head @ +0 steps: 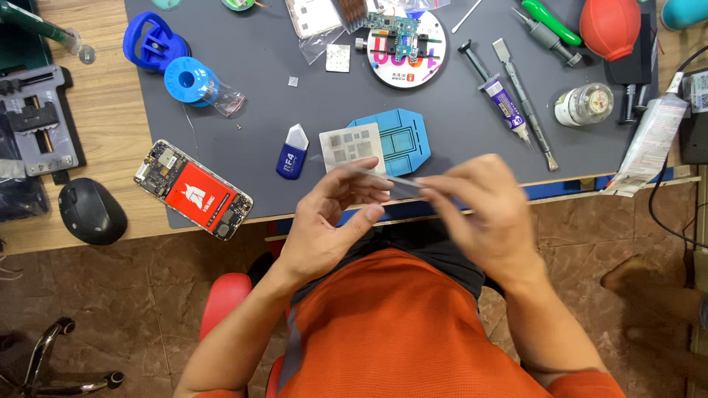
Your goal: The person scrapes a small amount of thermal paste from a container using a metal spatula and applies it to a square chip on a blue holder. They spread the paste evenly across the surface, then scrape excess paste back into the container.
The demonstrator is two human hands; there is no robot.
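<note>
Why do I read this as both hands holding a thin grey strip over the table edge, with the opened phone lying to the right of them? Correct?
Not quite. The head view shows the opened phone to the left of the hands, not the right. The left hand and right hand do hold the thin grey strip over the table edge.

A dark grey rubber work mat (295, 44) covers the pale wooden desk (103, 133). Far right lies a red rubber blower bulb (611, 28); near left, an opened phone with a red battery (193, 190).

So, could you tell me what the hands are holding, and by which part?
A thin grey flat piece, blurred, held between both hands: left hand at its left end, right hand at its right.
</note>
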